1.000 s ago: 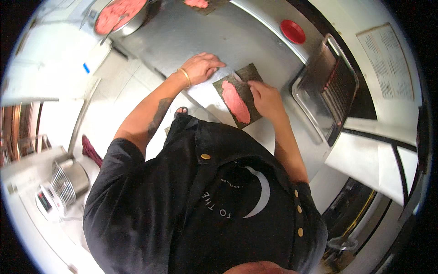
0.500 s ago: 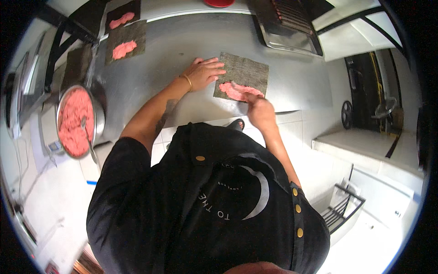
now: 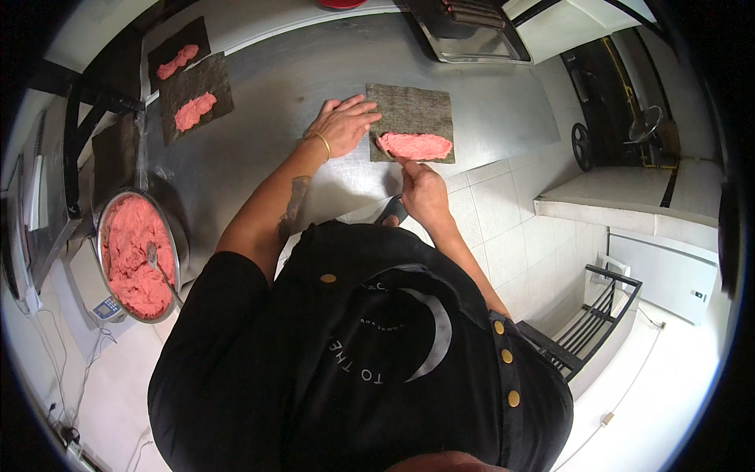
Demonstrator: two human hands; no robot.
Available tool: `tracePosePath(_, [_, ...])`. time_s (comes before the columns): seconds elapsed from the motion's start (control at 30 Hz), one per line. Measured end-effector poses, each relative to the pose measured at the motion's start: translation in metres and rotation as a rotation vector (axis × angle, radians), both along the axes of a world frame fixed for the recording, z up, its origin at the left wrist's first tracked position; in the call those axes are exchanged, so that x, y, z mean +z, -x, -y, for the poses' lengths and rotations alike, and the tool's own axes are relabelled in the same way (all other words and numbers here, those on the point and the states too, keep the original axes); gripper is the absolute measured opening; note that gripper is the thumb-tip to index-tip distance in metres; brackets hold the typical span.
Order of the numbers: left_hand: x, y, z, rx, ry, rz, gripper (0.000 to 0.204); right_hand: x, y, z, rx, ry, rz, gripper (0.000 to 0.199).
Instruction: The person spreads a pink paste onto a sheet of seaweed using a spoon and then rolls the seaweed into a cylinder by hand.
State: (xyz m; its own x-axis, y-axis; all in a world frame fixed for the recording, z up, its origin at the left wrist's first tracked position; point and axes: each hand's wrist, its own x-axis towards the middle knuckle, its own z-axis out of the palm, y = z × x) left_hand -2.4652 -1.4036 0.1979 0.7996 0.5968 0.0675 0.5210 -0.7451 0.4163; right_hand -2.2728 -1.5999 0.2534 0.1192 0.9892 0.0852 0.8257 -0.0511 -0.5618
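Observation:
A dark green seaweed sheet (image 3: 411, 108) lies flat on the steel table, with an oval strip of pink minced paste (image 3: 417, 145) along its near edge. My left hand (image 3: 342, 124) rests open at the left, its fingertips on the sheet's edge. Just in front of the near edge, my right hand (image 3: 425, 193) is closed on a thin spreading utensil (image 3: 386, 149). The utensil's tip touches the left end of the paste; its exact kind is too small to tell. At far left stands a metal bowl (image 3: 177, 244) of the same paste, a spoon (image 3: 154, 256) stuck in it.
Two more seaweed sheets, one nearer (image 3: 208, 79) and one farther (image 3: 182, 39), each carry a lump of paste at the table's left. A metal tray (image 3: 464, 49) with dark rolls stands at the back, near a red dish (image 3: 342, 3). A digital scale (image 3: 104, 308) is beside the bowl.
My right hand has moved left and nearer me, taking the utensil to the paste's left end. The paste looks smoother and more even. My left hand remains at the sheet's edge; the view has shifted.

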Motion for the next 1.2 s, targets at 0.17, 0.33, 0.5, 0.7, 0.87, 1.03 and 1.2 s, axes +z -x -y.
tracePosePath(0.17, [0.002,0.001,0.002,0.023,0.014,0.024,0.043,0.011,-0.019,0.002,-0.308,0.065,0.157,0.029])
tracePosePath(0.33, [0.002,-0.001,-0.001,0.001,0.005,0.003,0.044,-0.003,0.006,0.001,-0.075,0.138,0.065,0.035])
tracePosePath(0.5, [-0.002,0.000,-0.002,0.010,-0.018,0.032,0.044,0.006,-0.025,0.006,-0.312,0.003,0.145,0.028])
tracePosePath(0.7, [-0.001,0.000,-0.002,0.016,-0.019,0.025,0.044,0.000,-0.013,0.003,-0.298,0.122,0.206,0.034])
tracePosePath(0.87, [0.001,0.001,-0.002,0.020,-0.005,0.047,0.043,-0.001,0.000,0.003,-0.200,0.063,0.030,0.036])
tracePosePath(1.03, [0.001,-0.001,-0.001,0.032,-0.018,0.009,0.043,0.006,-0.004,0.005,-0.306,0.123,0.025,0.036])
tracePosePath(1.2, [-0.001,0.000,-0.002,0.034,-0.006,0.040,0.044,-0.003,0.012,0.009,-0.088,0.069,-0.105,0.040])
